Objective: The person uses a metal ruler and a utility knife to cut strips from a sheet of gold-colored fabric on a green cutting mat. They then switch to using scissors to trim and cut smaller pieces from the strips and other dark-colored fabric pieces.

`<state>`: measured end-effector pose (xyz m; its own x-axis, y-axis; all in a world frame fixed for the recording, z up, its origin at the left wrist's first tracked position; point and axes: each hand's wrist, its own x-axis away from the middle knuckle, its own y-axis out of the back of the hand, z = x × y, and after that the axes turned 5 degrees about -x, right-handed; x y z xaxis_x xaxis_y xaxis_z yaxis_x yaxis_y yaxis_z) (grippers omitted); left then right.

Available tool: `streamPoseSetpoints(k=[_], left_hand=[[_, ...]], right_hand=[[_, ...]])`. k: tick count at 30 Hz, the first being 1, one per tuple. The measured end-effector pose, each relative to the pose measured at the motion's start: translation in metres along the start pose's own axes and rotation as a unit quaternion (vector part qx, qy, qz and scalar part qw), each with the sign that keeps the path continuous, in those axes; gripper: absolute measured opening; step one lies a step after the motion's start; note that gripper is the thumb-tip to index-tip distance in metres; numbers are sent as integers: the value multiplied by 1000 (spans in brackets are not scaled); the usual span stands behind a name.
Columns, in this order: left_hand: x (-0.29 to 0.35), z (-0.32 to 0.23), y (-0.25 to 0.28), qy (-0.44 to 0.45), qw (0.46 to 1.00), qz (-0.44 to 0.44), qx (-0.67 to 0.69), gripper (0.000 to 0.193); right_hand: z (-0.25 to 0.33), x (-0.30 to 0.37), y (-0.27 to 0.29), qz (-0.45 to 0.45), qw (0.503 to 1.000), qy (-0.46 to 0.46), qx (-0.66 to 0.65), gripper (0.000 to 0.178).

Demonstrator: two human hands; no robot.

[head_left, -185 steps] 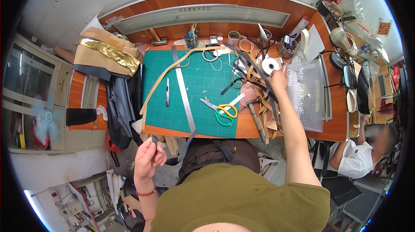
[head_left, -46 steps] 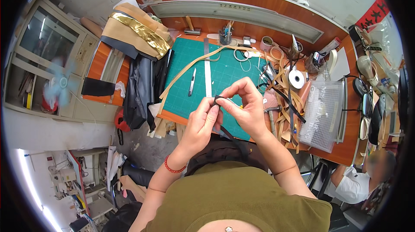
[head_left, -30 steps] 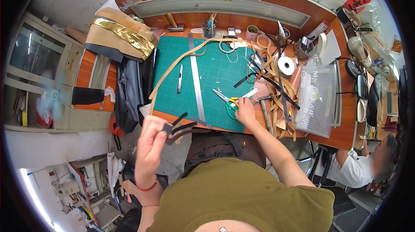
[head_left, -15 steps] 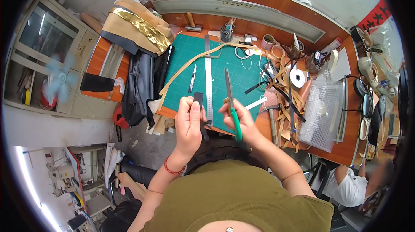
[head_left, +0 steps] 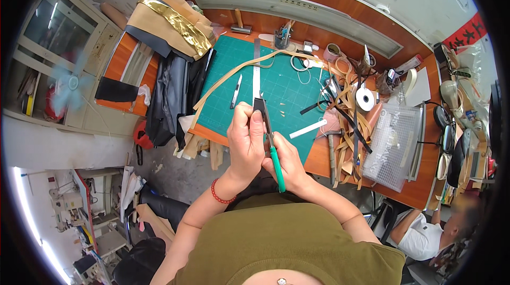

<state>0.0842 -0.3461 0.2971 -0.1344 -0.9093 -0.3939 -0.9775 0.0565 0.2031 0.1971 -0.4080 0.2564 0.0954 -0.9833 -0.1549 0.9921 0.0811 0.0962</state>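
Green-handled tool (head_left: pixel 274 158) observed in the head view, gripped in the right hand (head_left: pixel 289 164), its metal jaws pointing up and away from the person toward a small dark piece (head_left: pixel 260 105). Right-hand fingers are clamped together around the green handles. Left hand (head_left: pixel 245 144) sits just beside and touching the right, fingers pinched closed on the dark piece, thumb against its lower edge. Whether the tool's tip is on the piece or merely against it cannot be told. Both hands are raised in front of the chest, above the near edge of the bench (head_left: pixel 409 196).

Same view, bench surface: a green cutting mat (head_left: pixel 287 86) lies at the centre. On it rest a steel ruler (head_left: pixel 256 70), upright in the picture, a dark pen (head_left: pixel 236 92) to its left, and a long tan strap (head_left: pixel 228 77) running diagonally across the mat's upper left. A white strip (head_left: pixel 308 128) lies at the mat's right margin. Right of the mat: a hammer (head_left: pixel 331 149), a tangle of tan and black straps (head_left: pixel 350 120), a roll of white tape (head_left: pixel 365 99), and a clear plastic compartment box (head_left: pixel 390 144). Left of the mat, black material (head_left: pixel 170 99) hangs over the bench edge; gold and tan sheets (head_left: pixel 175 19) are stacked behind it. Another person in a white shirt (head_left: pixel 419 234) sits at lower right.
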Motion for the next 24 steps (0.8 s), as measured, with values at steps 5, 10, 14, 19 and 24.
streamPoseSetpoints(k=[5,10,14,19,24], left_hand=[[1,5,-1,-15,1000,7,-13,16],[0,3,-3,-17,1000,16,-20,17],[-1,-2,-6,-9,1000,18,-3,17],[-3,-2,-9,5,1000,24,5,17],[-4,-1,-12,2,1000,28,2,17]], right_hand=[[0,2,2,-5,1000,-12,-11,49],[-2,3,2,-6,1000,-3,-24,46],[-4,3,6,8,1000,-19,2,45],[6,0,10,4,999,-33,-4,47],[3,0,10,-18,999,-15,-22,47]])
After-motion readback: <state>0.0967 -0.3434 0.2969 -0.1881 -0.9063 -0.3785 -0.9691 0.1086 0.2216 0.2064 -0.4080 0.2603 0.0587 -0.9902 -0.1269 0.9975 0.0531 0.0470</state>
